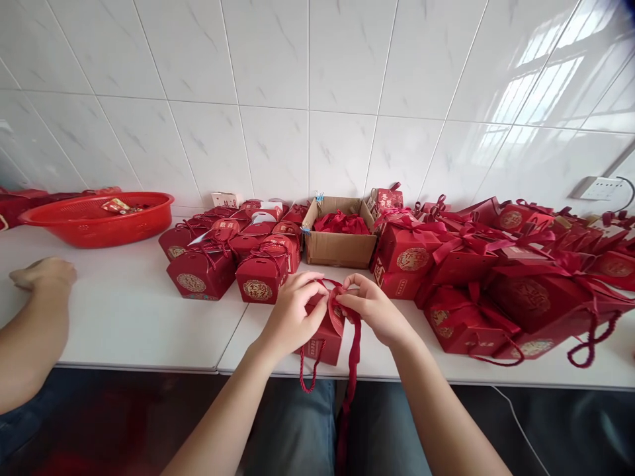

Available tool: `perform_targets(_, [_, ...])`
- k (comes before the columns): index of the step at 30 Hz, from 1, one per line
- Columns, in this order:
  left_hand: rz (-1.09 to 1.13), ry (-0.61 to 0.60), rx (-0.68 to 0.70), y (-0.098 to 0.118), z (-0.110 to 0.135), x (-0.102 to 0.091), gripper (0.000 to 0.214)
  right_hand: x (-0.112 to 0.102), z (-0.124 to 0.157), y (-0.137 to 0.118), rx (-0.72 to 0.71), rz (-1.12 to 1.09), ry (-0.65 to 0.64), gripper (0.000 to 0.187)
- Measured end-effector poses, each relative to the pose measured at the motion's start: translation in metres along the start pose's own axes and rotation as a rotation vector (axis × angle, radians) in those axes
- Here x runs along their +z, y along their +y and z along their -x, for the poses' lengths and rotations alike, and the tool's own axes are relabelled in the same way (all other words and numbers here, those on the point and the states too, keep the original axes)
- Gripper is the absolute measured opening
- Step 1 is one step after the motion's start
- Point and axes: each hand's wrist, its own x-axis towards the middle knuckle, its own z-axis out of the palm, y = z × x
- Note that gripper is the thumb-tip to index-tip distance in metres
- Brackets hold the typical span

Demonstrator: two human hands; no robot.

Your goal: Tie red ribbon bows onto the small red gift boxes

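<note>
At the front edge of the white tabletop (149, 311), the left hand (292, 311) and the right hand (372, 311) both pinch the top of a small red cardboard gift box with gold print (322, 334), fingers closed on its flaps and on a dark red satin ribbon (353, 357) that hangs loose over the edge, beside the box's red cord handle (310, 370). The ribbon is not yet tied, so this box looks mid-way through being dressed. Toward the right end lies a heap of red boxes already wearing ribbon bows (496, 277), which I judge finished. Toward the back left a cluster of plain red boxes with cord handles (228, 254) seems still to do. A brown cardboard carton of red ribbons (340, 235) at the back edge remains well stocked. Another person's hand (44, 271) rests near the left end, by a red plastic basket (94, 218).
</note>
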Motion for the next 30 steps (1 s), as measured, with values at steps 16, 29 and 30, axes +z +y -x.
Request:
perform_targets(16, [0.416,0.118,-0.043,0.028,-0.022,-0.052,0.018,0.006,0.003,-0.031,-0.244,0.3,-0.111,0.033])
perform_targets(29, [0.088,0.252,-0.162,-0.016,0.026,-0.018,0.018,-0.009,0.053,-0.095,-0.773,0.063,0.355,0.016])
perform_targets(30, [0.123,0.271,-0.194,-0.016,0.026,-0.017,0.018,-0.007,0.051,-0.094,-0.754,0.067,0.357,0.018])
